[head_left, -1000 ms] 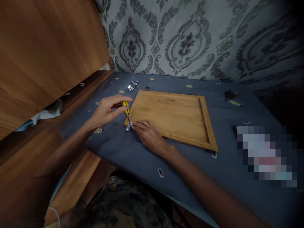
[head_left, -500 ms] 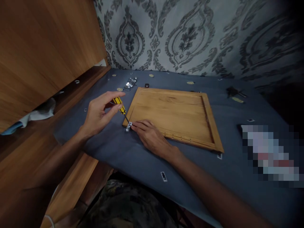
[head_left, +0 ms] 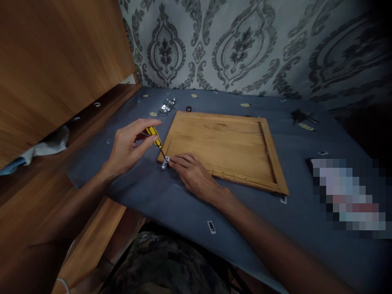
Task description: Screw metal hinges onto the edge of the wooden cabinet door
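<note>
One table [head_left: 171,206] under dark blue cloth, filling the middle of view. Next, wooden board [head_left: 226,141], lying flat, recessed panel, row of small holes along the 6 o'clock edge. Blurred-out item [head_left: 346,196] at 4 o'clock from board, unidentifiable. Left hand [head_left: 126,142] closed on screwdriver [head_left: 153,134], yellow handle pinched between thumb and fingers, shaft slanting toward 5 o'clock. Right hand [head_left: 196,175] low over the near edge of board, fingers close together, fingertips at metal hinge [head_left: 165,163]; pressing or pinching, cannot tell. Cluster of metal hardware [head_left: 167,106] at 10 o'clock from board, loose on the cloth.

Probably fastening at hinge; screw head too small to see. To do well: line shaft up with screw, tip fully seated, push straight along shaft, turn in short even twists from the fingers. Pin hinge flat with right fingertips, but clear of the tip in case of a slip. Ease off once snug, to spare the wood.

Hinge position: at the 8 o'clock corner of board, partly overhanging the edge. At 4 o'clock from left hand, just past the screwdriver tip; at 10 o'clock from right hand, right by the fingertips.
</note>
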`<state>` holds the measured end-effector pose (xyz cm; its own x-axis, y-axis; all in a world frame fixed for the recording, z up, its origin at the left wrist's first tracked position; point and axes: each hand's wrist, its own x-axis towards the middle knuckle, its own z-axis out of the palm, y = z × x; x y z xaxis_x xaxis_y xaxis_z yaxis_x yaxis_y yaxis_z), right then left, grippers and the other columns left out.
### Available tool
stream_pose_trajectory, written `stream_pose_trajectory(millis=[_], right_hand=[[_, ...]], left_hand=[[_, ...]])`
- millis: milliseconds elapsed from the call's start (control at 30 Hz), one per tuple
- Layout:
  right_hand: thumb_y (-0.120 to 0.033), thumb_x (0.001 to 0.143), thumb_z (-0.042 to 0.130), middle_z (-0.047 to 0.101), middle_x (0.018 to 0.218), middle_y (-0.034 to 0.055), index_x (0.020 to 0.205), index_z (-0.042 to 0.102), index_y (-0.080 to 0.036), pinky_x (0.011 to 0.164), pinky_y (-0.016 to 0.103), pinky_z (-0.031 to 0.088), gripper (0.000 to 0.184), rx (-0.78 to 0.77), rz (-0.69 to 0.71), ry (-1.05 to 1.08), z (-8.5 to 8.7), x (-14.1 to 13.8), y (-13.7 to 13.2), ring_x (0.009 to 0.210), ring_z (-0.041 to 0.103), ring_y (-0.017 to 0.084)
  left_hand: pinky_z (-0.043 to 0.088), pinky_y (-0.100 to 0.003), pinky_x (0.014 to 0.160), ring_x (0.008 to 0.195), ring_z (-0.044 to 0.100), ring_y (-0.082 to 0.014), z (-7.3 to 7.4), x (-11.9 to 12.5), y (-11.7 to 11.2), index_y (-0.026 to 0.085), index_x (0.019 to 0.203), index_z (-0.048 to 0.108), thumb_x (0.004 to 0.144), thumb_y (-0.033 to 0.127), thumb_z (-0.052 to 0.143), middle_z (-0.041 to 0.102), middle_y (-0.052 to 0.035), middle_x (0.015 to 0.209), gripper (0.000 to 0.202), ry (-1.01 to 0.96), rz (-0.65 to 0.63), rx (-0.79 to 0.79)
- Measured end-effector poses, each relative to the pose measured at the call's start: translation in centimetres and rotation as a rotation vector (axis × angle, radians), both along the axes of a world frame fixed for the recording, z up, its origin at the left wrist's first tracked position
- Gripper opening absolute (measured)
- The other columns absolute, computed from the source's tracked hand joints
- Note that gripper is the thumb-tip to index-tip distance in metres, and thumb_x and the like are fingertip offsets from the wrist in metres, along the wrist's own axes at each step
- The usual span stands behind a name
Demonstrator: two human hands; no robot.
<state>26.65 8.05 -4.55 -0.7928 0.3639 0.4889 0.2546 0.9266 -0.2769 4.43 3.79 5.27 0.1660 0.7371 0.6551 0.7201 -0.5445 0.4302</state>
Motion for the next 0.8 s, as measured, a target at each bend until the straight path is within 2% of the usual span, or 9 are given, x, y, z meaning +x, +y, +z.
stream_pose_trajectory(millis=[167,400,567,800], right_hand=[[-0.012,0.101,0.043,0.068,0.131,0.0147,0.133,0.064,-0.013,0.102,0.05,0.05,0.038,-0.002,0.0,-0.007,0.0,0.0,0.0,0.119,0.058,0.028],[-0.009,0.099,0.049,0.069,0.13,0.0135,0.131,0.065,-0.013,0.103,0.046,0.048,0.035,0.005,-0.007,-0.004,-0.1,0.0,0.0,0.119,0.059,0.026],[-0.008,0.097,0.052,0.069,0.128,0.0154,0.13,0.066,-0.013,0.102,0.045,0.048,0.036,0.006,0.0,0.021,-0.3,-0.1,0.1,0.117,0.06,0.026],[-0.006,0.097,0.049,0.069,0.129,0.0147,0.129,0.064,-0.011,0.101,0.047,0.049,0.036,0.038,-0.011,-0.009,-0.2,-0.1,0.1,0.116,0.058,0.028]], left_hand=[[0.06,-0.019,0.073,0.083,0.068,-0.0115,0.2,0.1,0.1,0.02,0.117,0.071,0.093,0.036,0.066,0.074,-0.0044,0.108,0.029,-0.006,0.005,-0.013],[0.058,-0.018,0.068,0.078,0.067,-0.0103,0.1,0.2,0.3,0.021,0.114,0.072,0.09,0.039,0.071,0.074,-0.0041,0.109,0.03,-0.061,0.019,-0.05],[0.058,-0.018,0.068,0.082,0.068,-0.012,0.5,0.7,0.5,0.02,0.111,0.073,0.09,0.038,0.07,0.075,-0.0037,0.105,0.028,-0.008,0.025,-0.03],[0.056,-0.018,0.066,0.077,0.067,-0.011,1.1,1.1,0.9,0.02,0.112,0.074,0.091,0.034,0.071,0.076,-0.003,0.099,0.026,0.103,-0.153,0.033]])
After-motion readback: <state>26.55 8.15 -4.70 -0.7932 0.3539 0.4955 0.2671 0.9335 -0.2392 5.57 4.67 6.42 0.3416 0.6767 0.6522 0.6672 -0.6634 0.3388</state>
